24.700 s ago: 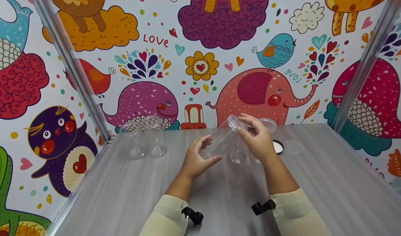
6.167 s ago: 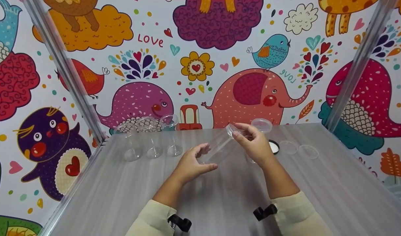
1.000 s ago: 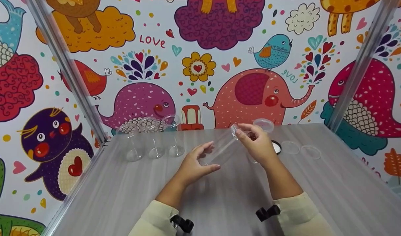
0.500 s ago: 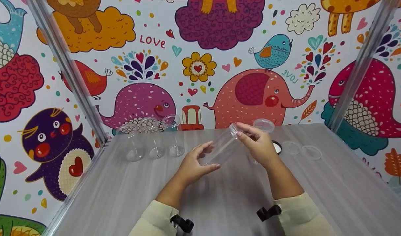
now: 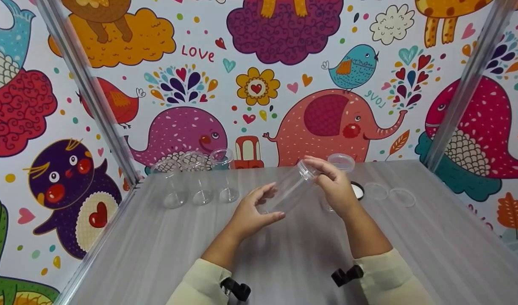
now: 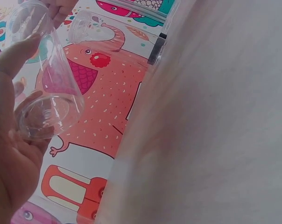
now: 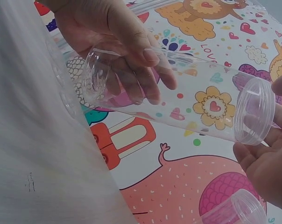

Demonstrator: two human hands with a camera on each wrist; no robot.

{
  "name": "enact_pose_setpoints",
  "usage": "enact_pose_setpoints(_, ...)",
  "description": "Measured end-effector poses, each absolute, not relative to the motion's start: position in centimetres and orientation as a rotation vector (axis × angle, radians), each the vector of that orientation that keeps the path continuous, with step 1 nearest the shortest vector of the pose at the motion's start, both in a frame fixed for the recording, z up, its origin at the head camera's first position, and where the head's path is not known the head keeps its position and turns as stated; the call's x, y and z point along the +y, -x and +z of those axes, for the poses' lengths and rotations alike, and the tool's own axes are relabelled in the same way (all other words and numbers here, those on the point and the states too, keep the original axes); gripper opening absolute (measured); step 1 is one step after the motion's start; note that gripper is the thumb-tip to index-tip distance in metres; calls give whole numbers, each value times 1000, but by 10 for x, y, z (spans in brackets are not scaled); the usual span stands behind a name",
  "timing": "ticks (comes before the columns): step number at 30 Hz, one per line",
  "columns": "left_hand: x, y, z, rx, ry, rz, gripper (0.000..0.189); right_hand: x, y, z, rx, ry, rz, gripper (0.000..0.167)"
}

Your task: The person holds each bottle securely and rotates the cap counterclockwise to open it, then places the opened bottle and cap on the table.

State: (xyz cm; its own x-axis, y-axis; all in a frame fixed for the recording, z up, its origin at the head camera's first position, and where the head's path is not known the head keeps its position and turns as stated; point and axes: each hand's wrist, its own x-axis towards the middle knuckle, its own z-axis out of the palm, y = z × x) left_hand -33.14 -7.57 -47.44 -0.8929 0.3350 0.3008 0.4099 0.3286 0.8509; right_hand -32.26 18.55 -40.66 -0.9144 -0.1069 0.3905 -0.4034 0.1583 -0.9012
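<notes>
A clear plastic jar (image 5: 286,190) is held tilted above the table, its base low on the left and its ribbed collar end (image 7: 257,112) raised to the right. My left hand (image 5: 251,212) grips the base, thumb on one side and fingers on the other, as the left wrist view shows of the jar (image 6: 52,112). Around the collar end curls my right hand (image 5: 337,188), fingertips over its upper edge and thumb at its near side. In the right wrist view these right fingers (image 7: 262,161) lie right at the collar.
Three clear jars (image 5: 201,182) stand in a row at the back left. Behind my right hand stands another clear jar (image 5: 341,163), with a black-rimmed white disc (image 5: 357,190) by it. Two thin clear rings (image 5: 402,197) lie farther right. A patterned wall closes the back.
My right thumb has slid back along the collar and the fingers reach higher over it; the left hand keeps its grip. Since the oldest frame, a third left jar and a second ring have appeared.
</notes>
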Motion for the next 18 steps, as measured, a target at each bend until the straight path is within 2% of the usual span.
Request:
enact_pose_setpoints(6,-76,330,-474,-2517,688,-1631,84,185,321,-406,-2184,-525,1843,49)
enact_pose_setpoints(10,-75,330,-473,-2519,678,-1640,83,185,321,-407,-2166,-538,1827,42)
enact_pose_setpoints(18,-75,330,-473,-2516,686,-1634,82,185,325,-408,-2302,-307,1594,44)
